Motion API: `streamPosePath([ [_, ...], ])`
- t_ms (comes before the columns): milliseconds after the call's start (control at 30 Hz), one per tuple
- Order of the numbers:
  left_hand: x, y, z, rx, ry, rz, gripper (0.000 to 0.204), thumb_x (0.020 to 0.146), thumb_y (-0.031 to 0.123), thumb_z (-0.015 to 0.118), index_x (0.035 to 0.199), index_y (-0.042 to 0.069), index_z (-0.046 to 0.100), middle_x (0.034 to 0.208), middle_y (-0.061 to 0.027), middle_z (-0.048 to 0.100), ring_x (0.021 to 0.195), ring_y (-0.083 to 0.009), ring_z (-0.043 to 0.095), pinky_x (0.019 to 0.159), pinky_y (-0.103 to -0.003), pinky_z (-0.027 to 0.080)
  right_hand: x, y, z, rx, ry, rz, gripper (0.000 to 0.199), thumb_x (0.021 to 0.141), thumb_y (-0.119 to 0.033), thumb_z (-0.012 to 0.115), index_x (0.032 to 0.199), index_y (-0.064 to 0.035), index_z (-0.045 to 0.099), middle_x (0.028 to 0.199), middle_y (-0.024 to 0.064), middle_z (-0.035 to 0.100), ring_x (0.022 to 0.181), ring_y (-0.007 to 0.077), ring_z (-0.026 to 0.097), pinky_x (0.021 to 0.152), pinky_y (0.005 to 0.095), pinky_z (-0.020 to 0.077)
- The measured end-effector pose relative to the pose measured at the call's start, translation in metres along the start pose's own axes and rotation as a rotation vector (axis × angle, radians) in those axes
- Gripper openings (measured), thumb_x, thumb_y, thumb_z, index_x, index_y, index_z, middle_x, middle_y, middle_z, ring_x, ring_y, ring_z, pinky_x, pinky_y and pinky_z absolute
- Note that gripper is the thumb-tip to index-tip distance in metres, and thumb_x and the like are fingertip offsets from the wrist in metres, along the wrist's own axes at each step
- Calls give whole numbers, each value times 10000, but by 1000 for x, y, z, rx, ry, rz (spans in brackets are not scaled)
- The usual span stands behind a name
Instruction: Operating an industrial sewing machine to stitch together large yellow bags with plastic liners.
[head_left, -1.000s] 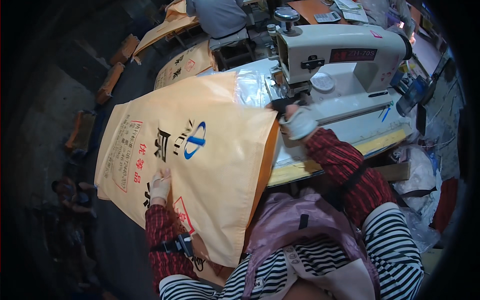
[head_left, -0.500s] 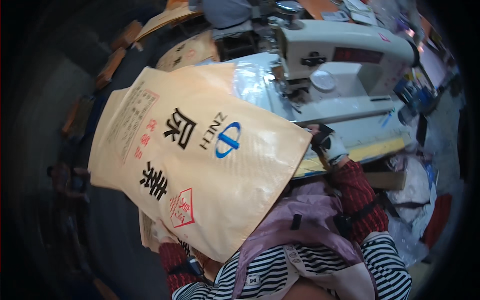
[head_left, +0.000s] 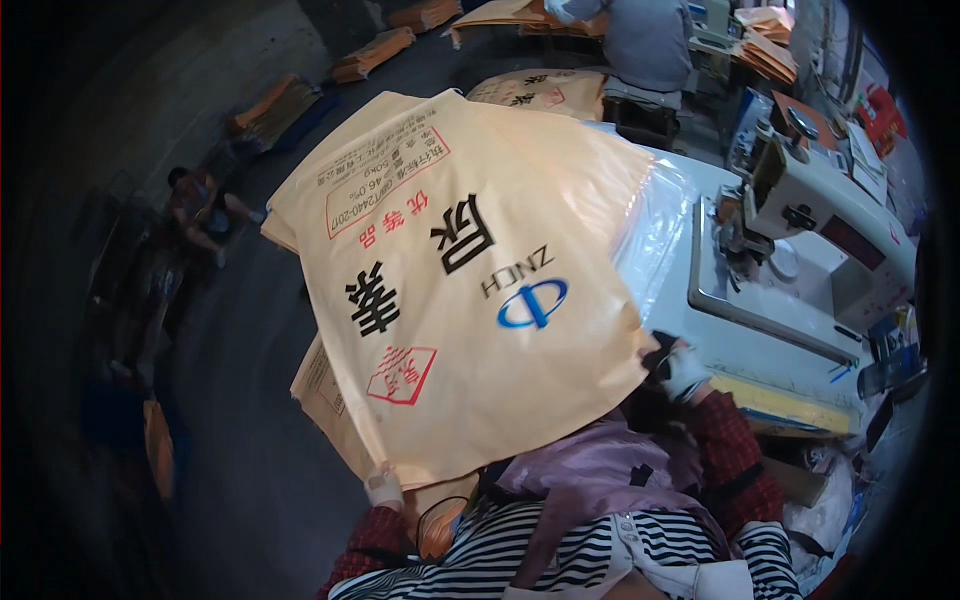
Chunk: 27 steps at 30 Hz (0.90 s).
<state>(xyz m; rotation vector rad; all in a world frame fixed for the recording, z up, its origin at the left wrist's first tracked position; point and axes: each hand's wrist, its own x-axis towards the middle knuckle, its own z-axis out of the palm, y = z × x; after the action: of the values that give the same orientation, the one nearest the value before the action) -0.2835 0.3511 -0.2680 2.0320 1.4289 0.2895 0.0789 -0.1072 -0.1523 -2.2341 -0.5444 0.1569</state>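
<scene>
A large beige woven sack [head_left: 480, 380], printed in black, red and blue, lies spread out before me, partly over the sewing table. My left hand [head_left: 384, 486], in a pale glove, is closed on its near left edge. At its near right corner my right hand [head_left: 682, 368], in a white and black glove, grips the material; the fingertips are partly hidden. Another beige sack [head_left: 325, 385] shows beneath the left edge. Clear plastic film [head_left: 655, 215] lies beside the sack on the white sewing table [head_left: 715, 180]. To the right stands a white industrial sewing machine [head_left: 815, 205].
Stacked beige sacks [head_left: 375, 52] stand along the far wall. Ahead, a person in grey [head_left: 648, 45] sits near more sacks [head_left: 545, 90]. Another person [head_left: 205, 210] is low down at the far left. Yellow padding [head_left: 785, 405] runs along the table's near edge.
My view has swung left, so the machine sits farther right. The sack is more spread out, its near left edge drawn taut by my left hand, which is more visible now. Both hands keep hold.
</scene>
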Motion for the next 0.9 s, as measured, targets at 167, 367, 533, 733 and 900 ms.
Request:
streamPosePath([
  [167, -31, -71, -53, 517, 40, 21, 203, 864, 226, 540, 878, 28, 587, 790, -190, 621, 745, -388, 596, 645, -468, 469, 4, -78, 76, 249, -176, -276, 373, 814, -379, 583, 1002, -59, 610, 850, 169, 617, 774, 306, 574, 740, 405, 453],
  [367, -70, -194, -39, 313, 12, -447, 253, 880, 226, 492, 946, 19, 620, 863, -198, 649, 811, -354, 633, 669, -438, 496, 9, -106, 135, 243, -491, -290, 225, 849, -186, 583, 1008, -26, 571, 736, 104, 583, 725, 220, 604, 582, 327, 490],
  [533, -60, -125, -31, 431, -139, -575, 271, 833, 253, 558, 953, 32, 658, 927, -172, 661, 866, -299, 646, 705, -388, 511, 40, -77, 197, 607, -598, 259, 253, 835, -229, 592, 981, -22, 583, 744, 109, 600, 721, 253, 625, 601, 356, 500],
  [733, -89, -274, -5, 736, -206, -402, 229, 767, 261, 600, 880, 75, 671, 919, -156, 657, 884, -278, 638, 742, -385, 511, 66, -77, 239, -289, -774, 29, 383, 788, -414, 553, 885, -52, 633, 798, 162, 613, 748, 327, 601, 667, 453, 484],
  [900, -59, -164, 9, 684, -425, -566, 243, 754, 275, 620, 916, 98, 660, 962, -143, 647, 919, -286, 624, 757, -389, 504, 79, -40, 239, -523, -655, -13, 284, 845, -266, 486, 736, -57, 644, 827, 140, 626, 797, 279, 613, 686, 427, 498],
])
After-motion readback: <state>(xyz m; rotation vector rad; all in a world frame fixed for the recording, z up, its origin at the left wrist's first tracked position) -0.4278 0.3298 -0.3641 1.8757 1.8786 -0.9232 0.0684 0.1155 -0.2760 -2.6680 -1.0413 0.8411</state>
